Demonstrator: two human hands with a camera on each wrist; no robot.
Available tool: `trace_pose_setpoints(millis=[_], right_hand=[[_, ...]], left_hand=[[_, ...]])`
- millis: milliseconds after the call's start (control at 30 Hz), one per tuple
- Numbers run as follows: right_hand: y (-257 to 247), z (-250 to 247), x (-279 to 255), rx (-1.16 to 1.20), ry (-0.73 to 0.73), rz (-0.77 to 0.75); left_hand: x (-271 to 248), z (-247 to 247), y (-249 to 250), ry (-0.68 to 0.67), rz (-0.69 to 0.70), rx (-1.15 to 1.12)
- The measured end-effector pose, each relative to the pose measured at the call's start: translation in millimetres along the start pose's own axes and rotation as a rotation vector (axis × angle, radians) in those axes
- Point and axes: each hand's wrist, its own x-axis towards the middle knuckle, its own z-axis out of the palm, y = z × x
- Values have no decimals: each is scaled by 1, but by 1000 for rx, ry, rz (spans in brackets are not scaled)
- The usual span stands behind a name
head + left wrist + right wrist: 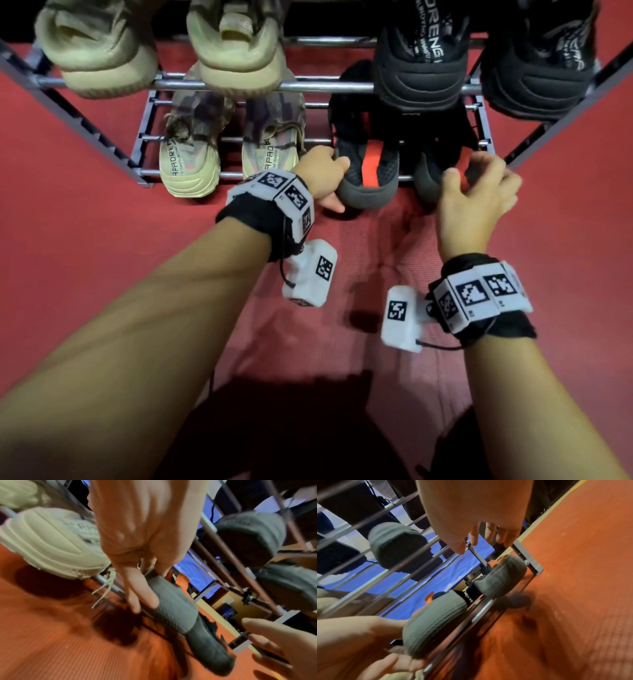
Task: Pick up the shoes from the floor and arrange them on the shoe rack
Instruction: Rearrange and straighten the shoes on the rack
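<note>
Two black shoes with orange insoles stand heel-out on the right of the metal shoe rack's (308,86) lower tier. My left hand (334,185) holds the heel of the left black shoe (368,171), thumb on its collar and fingers under the sole; in the left wrist view the left hand (150,588) lies along that grey heel (171,601). My right hand (466,171) hovers just over the heel of the right black shoe (428,185), fingers loosely curled and holding nothing. In the right wrist view the right hand (476,543) hangs apart from that heel (503,574).
On the upper tier sit a beige pair (99,51) at the left and a black pair (421,68) at the right. A camouflage-and-beige pair (190,164) fills the lower tier's left. Red matting (102,257) covers the floor around the rack.
</note>
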Motion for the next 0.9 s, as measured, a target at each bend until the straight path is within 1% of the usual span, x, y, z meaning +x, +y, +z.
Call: trace_pose_setpoints(millis=[33, 100, 133, 200, 267, 333, 433, 533, 600, 733, 900], right_hand=[[3, 0, 7, -66, -29, 3], [8, 1, 16, -144, -163, 22], [10, 2, 19, -168, -225, 21], [16, 4, 23, -227, -282, -20], [22, 7, 28, -270, -279, -41], [26, 9, 33, -279, -287, -21], [33, 10, 40, -256, -292, 5], [39, 9, 41, -228, -259, 37], [40, 11, 40, -229, -246, 45], [38, 14, 38, -229, -211, 45], [39, 15, 35, -220, -205, 45]], left_hand=[[2, 3, 1, 46, 11, -12], [3, 13, -4, 104, 25, -2], [2, 19, -9, 113, 19, -24], [5, 30, -20, 73, -17, -162], [11, 33, -26, 31, -58, -326], [14, 29, -26, 15, -88, -482], [14, 29, -30, 53, -63, -615], [15, 33, -36, 126, -21, -631], [17, 34, -37, 144, -23, -662], [18, 30, -33, 113, -30, -646], [16, 31, -30, 91, -16, -649]])
